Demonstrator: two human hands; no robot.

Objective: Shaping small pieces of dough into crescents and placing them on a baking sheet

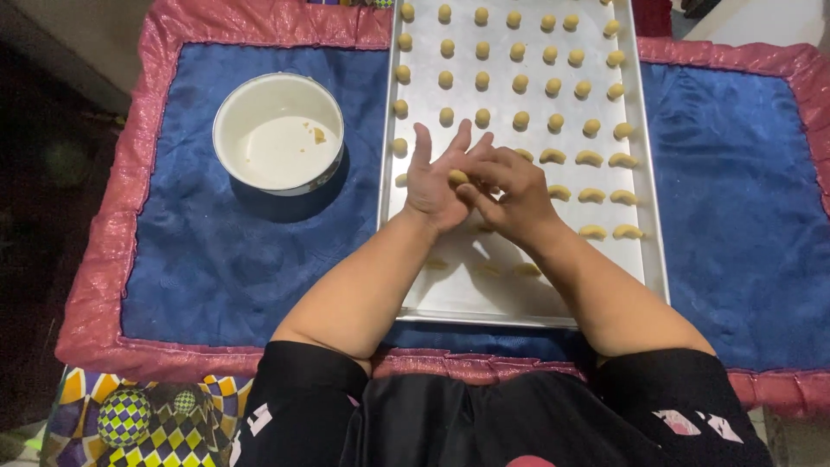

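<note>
Sleeves: black, with pale patches, at the near edge below the baking tray, one on each forearm.
Patterned cushion: checkered yellow, purple and green fabric at the lower left, well short of the tray's near left corner.
Surface: blue cloth with a shiny pink border spread under the tray; dark floor beyond its left side.
Tray: silver, rectangular, running away from the near edge; its near part is bare metal.
Left hand: left hand over the tray's middle, palm up and fingers spread, a dough piece lying on it.
Right hand: right hand laid against the left one, its fingertips pinching that dough piece.
Dough piece: small, pale yellow, between both hands just above the tray's centre.
Round balls: rows of dough balls fill the tray's far half.
Crescents: curved crescent pieces lie in short rows along the tray's right side, just right of the hands.
Bowl: white round bowl on the cloth left of the tray, holding only a few crumbs.
Packages and signs: I cannot make any out.
</note>
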